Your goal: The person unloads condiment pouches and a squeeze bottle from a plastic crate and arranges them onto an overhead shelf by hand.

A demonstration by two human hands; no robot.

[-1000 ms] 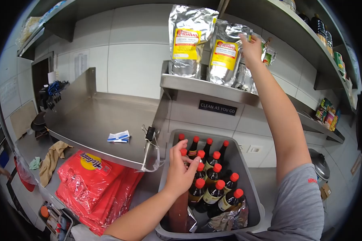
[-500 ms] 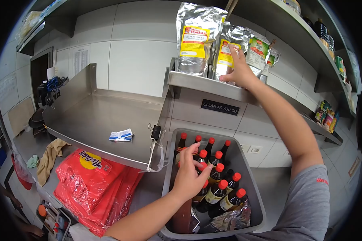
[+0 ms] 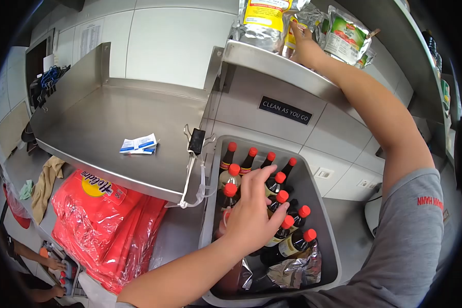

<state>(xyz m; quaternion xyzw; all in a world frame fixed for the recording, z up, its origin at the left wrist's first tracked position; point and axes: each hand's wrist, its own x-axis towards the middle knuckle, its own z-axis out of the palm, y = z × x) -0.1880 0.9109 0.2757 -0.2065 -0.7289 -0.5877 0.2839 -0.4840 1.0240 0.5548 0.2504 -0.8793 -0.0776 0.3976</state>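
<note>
My right hand (image 3: 309,45) is up at the wall shelf, its fingers closed on a silver sauce pouch with a yellow label (image 3: 291,40); part of the grip is hidden. Left of it stands a larger silver pouch (image 3: 264,20), also yellow-labelled. To the right is a silver pouch with a green label and red tomatoes (image 3: 345,36). My left hand (image 3: 252,213) hovers over a grey bin (image 3: 329,241), fingers stretched and apart, holding nothing. Several dark sauce bottles with red caps (image 3: 292,245) stand in the bin, some behind the hand. Crumpled silver packaging (image 3: 290,272) lies at the bin's near end.
A steel shelf (image 3: 138,110) on the left carries small white-and-blue packets (image 3: 139,145); a black binder clip (image 3: 195,141) grips its edge. Below lie red plastic-wrapped packs (image 3: 95,220) and a tan cloth (image 3: 47,187). Another person's hands (image 3: 55,264) show at lower left.
My view has shifted down and right. My right hand has closed in on the yellow-labelled pouch, which now looks tilted. My left hand stays over the bottles.
</note>
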